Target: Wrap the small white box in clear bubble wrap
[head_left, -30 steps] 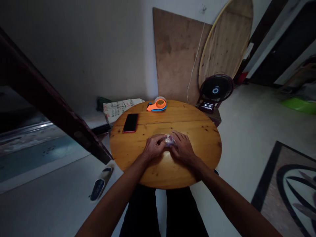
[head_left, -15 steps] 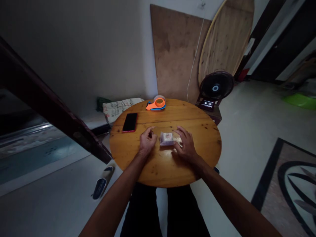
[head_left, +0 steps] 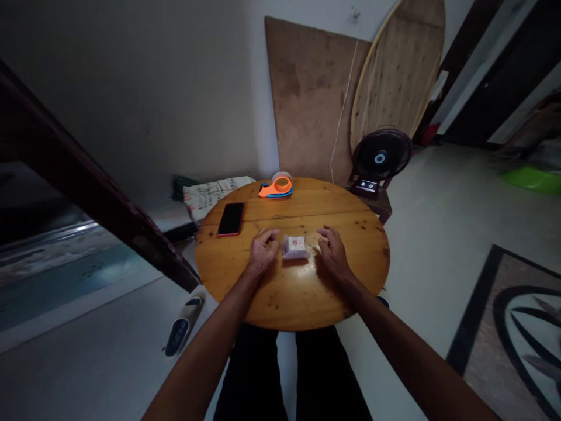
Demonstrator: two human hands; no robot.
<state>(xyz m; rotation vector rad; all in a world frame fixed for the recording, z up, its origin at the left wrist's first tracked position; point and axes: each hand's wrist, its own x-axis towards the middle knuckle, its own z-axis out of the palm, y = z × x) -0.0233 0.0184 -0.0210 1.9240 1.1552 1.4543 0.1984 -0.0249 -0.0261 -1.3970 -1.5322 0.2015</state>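
Observation:
A small packet (head_left: 295, 247), pale with a reddish print on top and wrapped in clear, crinkled plastic, lies on the round wooden table (head_left: 289, 304) between my hands. Just to its left rests my left hand (head_left: 263, 249), loosely curled, with a gap between thumb and fingers and nothing visible in it. My right hand (head_left: 332, 251) is a little way off to the packet's right, its fingers bent and apart, holding nothing that I can see. Neither hand appears to grip the packet.
An orange and blue tape dispenser (head_left: 277, 186) sits at the table's far edge. A phone with a red rim (head_left: 231, 219) lies on the left. Beyond the table's right side stands a dark fan (head_left: 380, 156). A slipper (head_left: 183, 327) is on the floor at left.
My right hand has drawn away to the right from the packet's wrapping. My left hand stays close to the packet, its fingers slightly looser. The camera view has shifted slightly.

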